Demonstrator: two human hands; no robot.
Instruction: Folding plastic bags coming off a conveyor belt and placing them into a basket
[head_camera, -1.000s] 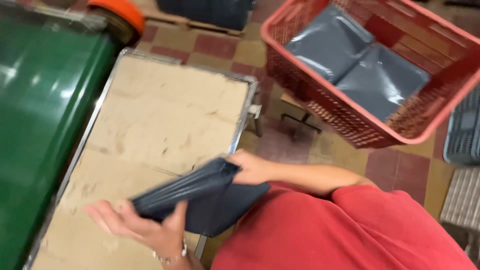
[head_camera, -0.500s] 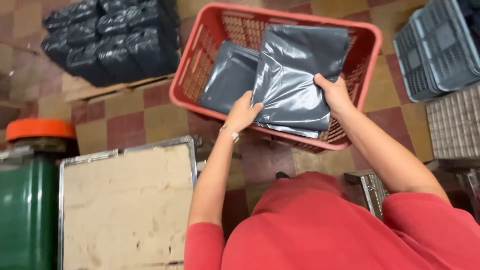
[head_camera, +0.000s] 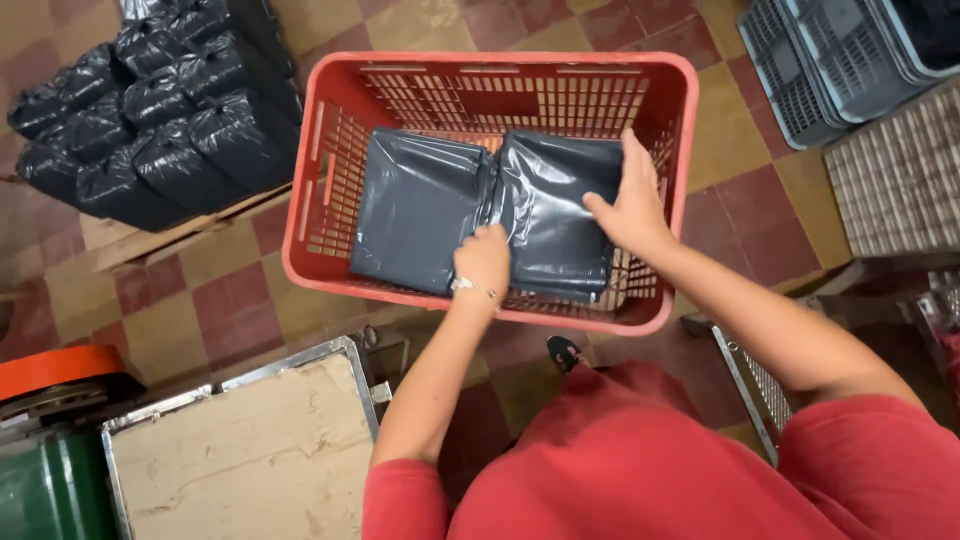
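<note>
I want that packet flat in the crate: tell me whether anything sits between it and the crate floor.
Nothing visible does. Both hands press the right packet down inside the red crate, beside the left packet; what lies underneath is hidden.

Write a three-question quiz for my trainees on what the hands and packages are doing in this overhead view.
1. True or false: both hands rest on the right package.
2. How many flat grey packages lie in the red crate?
3. Which hand is at the package's far right edge: A left hand, B right hand?

Key: 1 true; 2 two, the other being the left package; 3 B.
</note>
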